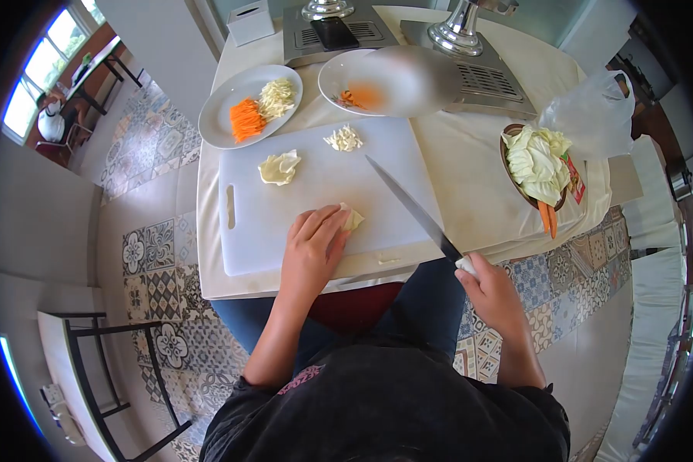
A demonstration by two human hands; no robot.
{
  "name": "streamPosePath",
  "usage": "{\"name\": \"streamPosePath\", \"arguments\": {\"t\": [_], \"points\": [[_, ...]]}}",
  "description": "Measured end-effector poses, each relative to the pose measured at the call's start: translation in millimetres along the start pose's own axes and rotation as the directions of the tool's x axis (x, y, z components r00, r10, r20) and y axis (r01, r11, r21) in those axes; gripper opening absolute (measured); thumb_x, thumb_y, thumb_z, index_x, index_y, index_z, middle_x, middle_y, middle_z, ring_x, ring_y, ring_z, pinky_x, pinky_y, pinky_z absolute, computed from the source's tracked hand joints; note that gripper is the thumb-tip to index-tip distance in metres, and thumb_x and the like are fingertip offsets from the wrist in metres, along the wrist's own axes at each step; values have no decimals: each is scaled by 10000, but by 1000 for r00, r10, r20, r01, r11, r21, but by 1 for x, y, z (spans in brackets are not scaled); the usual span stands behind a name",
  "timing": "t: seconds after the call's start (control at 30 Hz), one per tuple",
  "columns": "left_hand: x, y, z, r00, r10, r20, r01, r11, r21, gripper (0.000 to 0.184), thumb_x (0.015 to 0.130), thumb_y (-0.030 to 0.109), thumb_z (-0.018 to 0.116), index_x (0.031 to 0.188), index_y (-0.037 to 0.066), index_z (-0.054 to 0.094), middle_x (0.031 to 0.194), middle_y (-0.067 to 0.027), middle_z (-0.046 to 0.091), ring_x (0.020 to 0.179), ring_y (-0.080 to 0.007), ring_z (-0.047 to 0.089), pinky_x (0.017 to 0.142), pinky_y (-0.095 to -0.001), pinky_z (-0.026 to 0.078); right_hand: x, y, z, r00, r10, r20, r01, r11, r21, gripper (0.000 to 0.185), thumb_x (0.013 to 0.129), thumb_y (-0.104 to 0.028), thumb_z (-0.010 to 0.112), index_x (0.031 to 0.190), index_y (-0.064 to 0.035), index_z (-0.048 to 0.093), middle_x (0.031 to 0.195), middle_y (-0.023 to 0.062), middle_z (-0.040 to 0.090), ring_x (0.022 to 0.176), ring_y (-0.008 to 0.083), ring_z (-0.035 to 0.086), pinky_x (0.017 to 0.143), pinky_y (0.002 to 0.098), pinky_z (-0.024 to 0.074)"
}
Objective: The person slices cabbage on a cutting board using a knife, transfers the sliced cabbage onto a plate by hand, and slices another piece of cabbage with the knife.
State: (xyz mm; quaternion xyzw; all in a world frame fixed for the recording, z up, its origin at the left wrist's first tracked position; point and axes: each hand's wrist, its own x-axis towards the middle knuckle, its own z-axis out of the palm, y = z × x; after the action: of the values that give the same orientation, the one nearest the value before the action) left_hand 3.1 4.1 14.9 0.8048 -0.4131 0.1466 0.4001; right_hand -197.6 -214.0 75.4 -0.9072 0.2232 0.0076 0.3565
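On the white cutting board [323,181], my left hand [316,239] presses its fingers onto a small piece of cabbage [352,218]. My right hand [489,289] grips the white handle of a long knife [416,206], whose blade slants up and left over the board's right part. A curled cabbage leaf [279,168] and a small pile of chopped cabbage [343,138] lie farther up the board. Behind the board's left corner, a plate [214,108] holds shredded carrot [246,120] and shredded cabbage [276,98].
A second plate [333,71], partly blurred, holds orange bits. Two metal stands [481,77] are at the back, one with a phone [334,34]. At right are a bowl of cabbage [537,164] with carrots [547,219] and a plastic bag [593,115]. A person [51,119] sits far left.
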Motion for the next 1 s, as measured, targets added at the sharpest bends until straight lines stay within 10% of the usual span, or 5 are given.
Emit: {"name": "streamPosePath", "arguments": {"t": [1.0], "points": [[-7,15,24,997,1,-79,3,999,43,227,759,-24,751,979,8,703,1046,-103,659,986,-322,626,841,-419,519,20,-20,16,940,-325,102,335,825,-456,232,981,-218,592,1116,-57,495,800,136,623,675,352,661,535,461,530]]}}
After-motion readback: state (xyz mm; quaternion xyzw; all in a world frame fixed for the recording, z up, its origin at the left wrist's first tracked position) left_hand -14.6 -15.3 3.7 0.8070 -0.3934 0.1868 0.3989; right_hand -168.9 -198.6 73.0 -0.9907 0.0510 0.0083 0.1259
